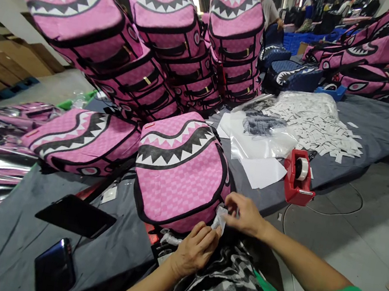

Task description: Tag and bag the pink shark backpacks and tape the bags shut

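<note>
A pink checkered backpack (176,187) with a black-and-white shark-teeth band lies on the grey-covered table in front of me. At its near right corner, my left hand (198,247) pinches the lower end of a thin white wrapping piece (220,218), which looks like tissue or film. My right hand (242,214) is curled at the upper side of the same white piece, close against the bag's black edge. Its fingertips are partly hidden. Another crumpled white wrapping (170,238) shows at the bag's lower edge, left of my left hand.
Tall stacks of pink backpacks (233,38) stand behind. A red tape dispenser (299,179), a heap of white tags (325,124) and clear plastic bags (256,130) lie to the right. Two dark phone-like devices (76,215) lie left. A person (271,10) stands farther back.
</note>
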### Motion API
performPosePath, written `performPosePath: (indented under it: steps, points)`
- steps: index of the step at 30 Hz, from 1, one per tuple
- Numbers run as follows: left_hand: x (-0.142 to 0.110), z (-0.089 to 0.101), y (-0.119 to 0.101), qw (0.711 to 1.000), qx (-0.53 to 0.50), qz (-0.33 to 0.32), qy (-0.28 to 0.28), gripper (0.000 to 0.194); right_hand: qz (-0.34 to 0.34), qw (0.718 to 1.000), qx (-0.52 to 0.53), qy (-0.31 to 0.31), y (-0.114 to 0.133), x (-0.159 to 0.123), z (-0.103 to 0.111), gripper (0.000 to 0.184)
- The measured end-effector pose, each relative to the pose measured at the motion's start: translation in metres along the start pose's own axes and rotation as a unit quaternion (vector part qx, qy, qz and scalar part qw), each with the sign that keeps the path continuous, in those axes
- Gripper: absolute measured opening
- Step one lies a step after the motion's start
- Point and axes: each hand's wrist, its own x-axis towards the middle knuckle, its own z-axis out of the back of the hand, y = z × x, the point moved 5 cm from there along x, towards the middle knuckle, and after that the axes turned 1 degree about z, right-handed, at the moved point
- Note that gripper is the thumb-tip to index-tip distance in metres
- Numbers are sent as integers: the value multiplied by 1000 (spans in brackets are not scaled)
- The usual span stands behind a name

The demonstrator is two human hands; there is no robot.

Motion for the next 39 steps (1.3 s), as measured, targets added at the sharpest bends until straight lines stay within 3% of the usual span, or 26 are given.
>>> performPosePath:
  steps: [4, 7, 9, 13, 17, 18, 20, 22, 24, 27, 29, 31, 33, 35, 37, 39]
  points:
    - [-2, -4, -1, 1000, 15, -1, 9, 24, -133, 986, 91, -45, -5, -15, -31, 34]
    - [-2, -10, -2, 999, 39, 13, 18, 20, -222, 944, 218, -114, -29, -24, -58, 40]
    - [-2, -12, -3, 998, 48, 20, 22, 20, -243, 928, 237, -154, -40, -28, -73, 40]
    - [-7, -10, -6, 993, 99, 53, 35, 21, -221, 938, 176, -203, -47, -31, -81, 38]
    - [-25, -11, -10, 978, 179, 89, 59, 28, -163, 961, 104, -197, -43, -31, -51, 33]
    - [-30, -14, -12, 974, 198, 87, 65, 31, -112, 974, 65, -185, -36, -29, -41, 29]
    - [-42, -20, -15, 972, 218, 68, 59, 31, 70, 991, -33, -106, -9, -20, -31, 20]
    - [-53, -20, -17, 977, 205, 53, 40, 26, 273, 953, -127, 18, 20, -15, -37, 21]
    - [-62, -13, -17, 989, 139, 40, 37, 23, 374, 903, -181, 107, 35, -11, -46, 22]
    - [-65, 17, -12, 1000, 3, 21, 4, 25, 388, 885, -218, 137, 37, -1, -49, 26]
    - [-61, 41, 3, 997, -24, 63, -49, 26, 395, 883, -211, 139, 34, 2, -47, 28]
    - [-57, 52, 27, 992, -3, 125, -28, 25, 398, 884, -196, 146, 31, 3, -44, 29]
    - [-57, 47, 49, 987, 7, 138, 76, 25, 388, 889, -180, 161, 27, 4, -40, 30]
    - [-64, 37, 62, 983, -2, 95, 160, 22, 374, 895, -167, 175, 25, 6, -36, 31]
    - [-76, 32, 69, 984, 3, 57, 171, 22, 363, 899, -160, 184, 24, 8, -33, 30]
    - [-85, 30, 70, 992, 31, 37, 118, 27, 351, 901, -164, 198, 23, 11, -32, 25]
